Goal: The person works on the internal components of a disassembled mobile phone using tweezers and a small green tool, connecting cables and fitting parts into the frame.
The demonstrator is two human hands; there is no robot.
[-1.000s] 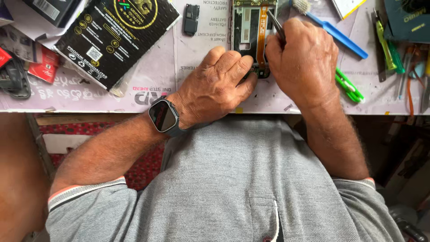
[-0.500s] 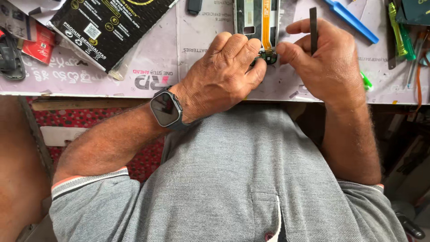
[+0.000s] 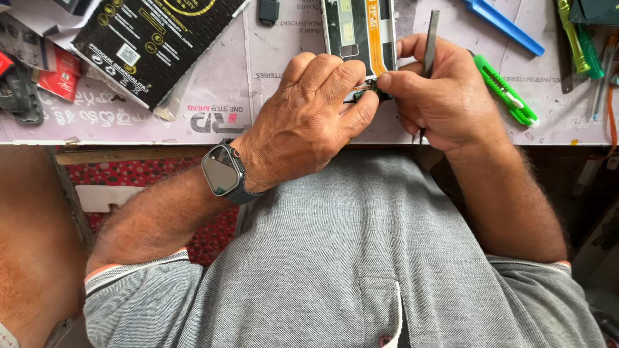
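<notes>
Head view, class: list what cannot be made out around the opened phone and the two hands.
- Opened phone: top cut off by the frame edge.
- Small part at its lower end: hidden between left hand and right hand.
- Dark tool: lower part hidden inside the right hand.

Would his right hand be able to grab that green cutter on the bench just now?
Probably not at once: the green cutter lies bare right beside the right hand, but its fingers already grip a dark slim tool and pinch a small part.

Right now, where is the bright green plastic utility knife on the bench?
In the head view, the bright green plastic utility knife lies on the pale printed mat, just beyond the right hand, with the blue plastic pry tool farther up.
</notes>
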